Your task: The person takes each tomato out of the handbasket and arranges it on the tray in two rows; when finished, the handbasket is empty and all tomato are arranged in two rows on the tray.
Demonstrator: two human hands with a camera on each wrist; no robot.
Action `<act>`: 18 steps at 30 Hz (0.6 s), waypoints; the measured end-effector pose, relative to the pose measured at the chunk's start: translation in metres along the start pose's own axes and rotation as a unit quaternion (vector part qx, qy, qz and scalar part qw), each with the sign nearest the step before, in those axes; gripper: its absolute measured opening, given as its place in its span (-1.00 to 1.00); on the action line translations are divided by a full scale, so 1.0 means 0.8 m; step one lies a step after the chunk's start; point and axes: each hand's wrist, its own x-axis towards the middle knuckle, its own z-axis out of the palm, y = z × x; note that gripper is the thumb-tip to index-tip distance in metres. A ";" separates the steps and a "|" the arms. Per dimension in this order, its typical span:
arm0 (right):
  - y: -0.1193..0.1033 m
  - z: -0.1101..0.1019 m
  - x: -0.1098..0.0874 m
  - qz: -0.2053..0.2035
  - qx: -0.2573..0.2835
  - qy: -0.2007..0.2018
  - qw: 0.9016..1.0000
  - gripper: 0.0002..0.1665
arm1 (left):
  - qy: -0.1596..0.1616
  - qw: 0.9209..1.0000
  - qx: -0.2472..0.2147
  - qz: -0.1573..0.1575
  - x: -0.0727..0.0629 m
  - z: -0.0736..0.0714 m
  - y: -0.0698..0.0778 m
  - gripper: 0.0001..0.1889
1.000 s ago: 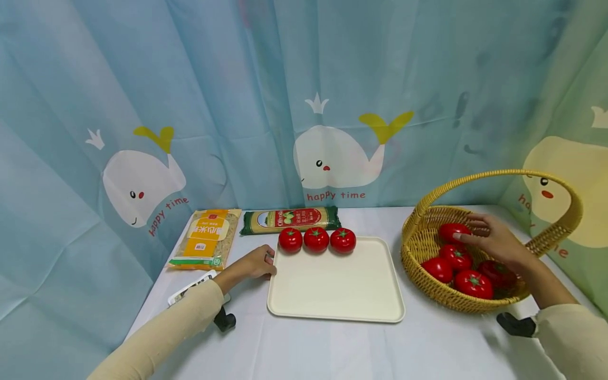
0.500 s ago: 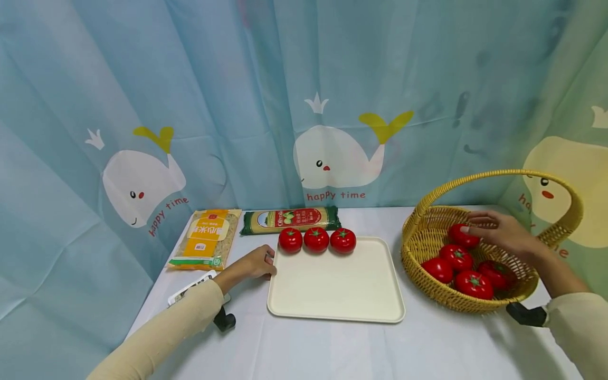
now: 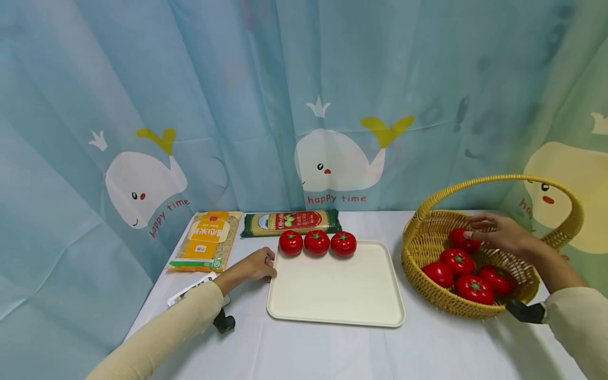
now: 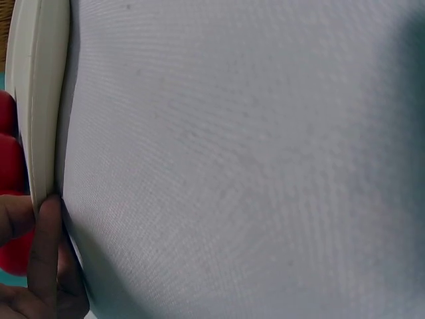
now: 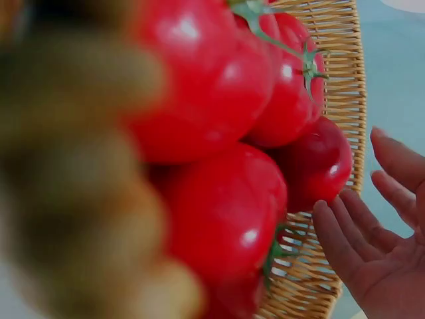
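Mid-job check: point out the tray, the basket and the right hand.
Tray (image 3: 337, 287): head view, bare middle.
Basket (image 3: 421, 281): head view, near-left woven wall.
Right hand (image 3: 507, 237): head view, back of hand.

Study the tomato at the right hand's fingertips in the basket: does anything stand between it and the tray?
Yes: the left wall of the basket stands between that tomato and the tray, and the left foot of the handle rises from it. Beyond that wall, nothing visible blocks the way.

Right hand (image 3: 504, 233) farther right over the basket (image 3: 420, 282), tomato (image 3: 459, 239) by its fingertips also shifted rightward.
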 end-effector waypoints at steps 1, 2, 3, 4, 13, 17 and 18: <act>-0.001 -0.001 0.001 0.003 0.001 -0.004 1.000 -0.26 | 0.000 1.000 0.000 -0.001 0.000 0.000 0.000 -0.56; -0.002 -0.003 0.002 0.006 0.002 -0.007 1.000 -0.25 | 0.000 1.000 0.000 -0.001 0.000 0.000 0.000 -0.56; -0.003 -0.004 0.003 0.009 0.004 -0.012 1.000 -0.24 | 0.000 1.000 0.000 -0.001 -0.001 -0.001 0.000 -0.56; -0.005 -0.006 0.003 0.014 0.002 -0.017 1.000 -0.22 | 0.000 1.000 -0.001 0.000 -0.001 0.000 0.000 -0.55; -0.006 -0.011 0.013 0.036 0.012 -0.058 0.998 -0.12 | 0.005 1.000 -0.009 0.005 0.001 0.001 -0.002 -0.54; -0.005 -0.009 0.018 0.037 0.008 -0.071 0.997 -0.11 | 0.002 1.000 -0.004 0.002 0.002 0.001 -0.001 -0.54; -0.005 -0.009 0.019 0.039 0.006 -0.073 0.997 -0.10 | 0.001 1.000 -0.003 0.002 0.002 0.001 -0.001 -0.54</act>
